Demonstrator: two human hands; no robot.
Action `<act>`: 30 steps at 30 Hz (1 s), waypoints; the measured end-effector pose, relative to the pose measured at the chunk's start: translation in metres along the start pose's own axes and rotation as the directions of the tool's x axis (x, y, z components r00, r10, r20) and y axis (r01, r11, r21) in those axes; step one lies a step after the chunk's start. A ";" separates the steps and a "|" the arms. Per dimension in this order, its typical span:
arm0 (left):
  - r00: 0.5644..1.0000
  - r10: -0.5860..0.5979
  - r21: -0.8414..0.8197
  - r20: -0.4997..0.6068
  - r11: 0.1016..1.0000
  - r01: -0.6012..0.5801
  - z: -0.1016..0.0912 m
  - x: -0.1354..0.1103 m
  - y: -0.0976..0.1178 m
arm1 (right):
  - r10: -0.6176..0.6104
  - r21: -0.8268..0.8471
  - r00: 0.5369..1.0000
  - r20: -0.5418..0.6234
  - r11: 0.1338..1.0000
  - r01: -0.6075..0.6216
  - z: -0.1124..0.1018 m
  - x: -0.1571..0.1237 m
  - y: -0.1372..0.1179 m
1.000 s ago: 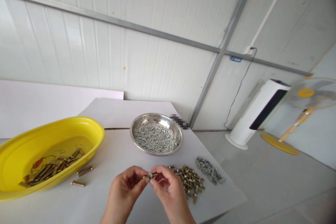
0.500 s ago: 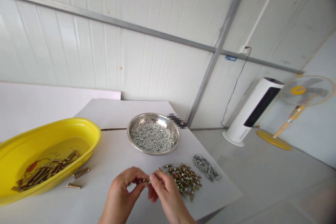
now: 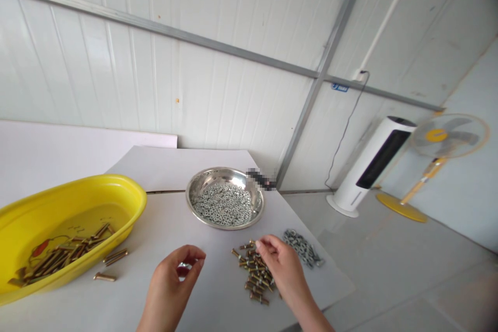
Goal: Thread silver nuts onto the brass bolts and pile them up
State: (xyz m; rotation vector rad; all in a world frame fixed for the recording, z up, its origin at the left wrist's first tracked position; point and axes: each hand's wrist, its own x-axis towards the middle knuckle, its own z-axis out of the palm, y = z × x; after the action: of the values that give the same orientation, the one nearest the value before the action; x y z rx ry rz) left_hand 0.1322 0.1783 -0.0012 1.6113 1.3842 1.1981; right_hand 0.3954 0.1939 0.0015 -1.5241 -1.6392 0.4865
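My left hand (image 3: pixel 175 277) hovers over the white table (image 3: pixel 163 228), fingers curled into a ring with something small and shiny between thumb and fingers; I cannot name it. My right hand (image 3: pixel 280 265) reaches over a pile of brass-coloured bolts with nuts on them (image 3: pixel 254 272), its fingertips pinched together at the top of the pile. A small heap of silver washers (image 3: pixel 301 249) lies just right of that hand.
A steel bowl of silver nuts (image 3: pixel 224 203) stands behind the piles. A yellow tub (image 3: pixel 46 207) with plain bolts sits at the left, with a few loose bolts (image 3: pixel 114 257) beside it. The table's edge runs close on the right. A white tower appliance (image 3: pixel 369 166) and a fan (image 3: pixel 439 140) stand on the floor.
My hands have come apart. The right hand left the bolt they held together and moved right onto the bolt pile; the left stayed put with its fingers curled.
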 end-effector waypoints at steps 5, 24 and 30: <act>1.000 0.031 0.045 0.004 0.998 -0.031 0.002 -0.001 -0.003 | -0.056 -0.235 0.996 -0.072 0.971 0.037 -0.006 0.019 0.031; 0.996 0.031 0.121 -0.083 0.992 -0.021 -0.031 -0.001 0.002 | -0.091 -0.354 0.995 0.044 0.930 0.101 0.007 0.025 0.032; 0.998 0.068 0.277 0.016 0.958 -0.070 -0.044 -0.002 -0.006 | -0.165 -0.333 0.985 0.053 0.927 0.173 0.007 0.013 0.005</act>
State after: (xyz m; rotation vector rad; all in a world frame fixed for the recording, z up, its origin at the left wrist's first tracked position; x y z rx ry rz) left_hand 0.0887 0.1749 0.0078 1.8673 1.5584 1.0735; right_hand 0.3943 0.2088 -0.0027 -1.6027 -1.9271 0.1332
